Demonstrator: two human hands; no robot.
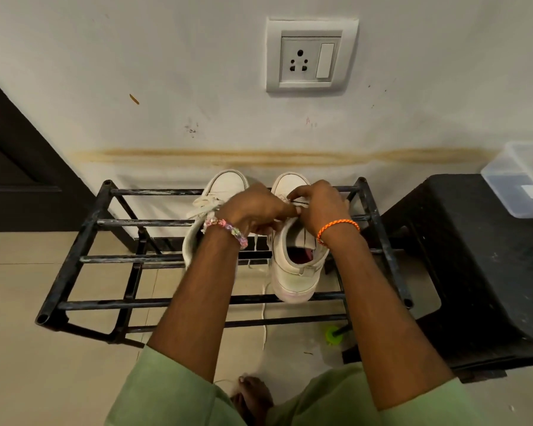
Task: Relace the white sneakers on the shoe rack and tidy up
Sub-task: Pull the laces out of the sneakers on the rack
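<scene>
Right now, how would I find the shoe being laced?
Find the black metal shoe rack under the white wall socket. Two white sneakers sit on its top bars. It's the right white sneaker, beside the black plastic stool. Both hands meet over it, and its lace dangles to the floor.

Both forearms are bare. The left wrist wears a beaded bracelet (pixel 226 228) in pastel pink, purple and green. The right wrist wears a thin braided orange cord (pixel 336 228). Loose pale green sleeves (pixel 166 392) cover the upper arms, showing at 6 o'clock. A bare foot (pixel 253 395) shows between them.
</scene>
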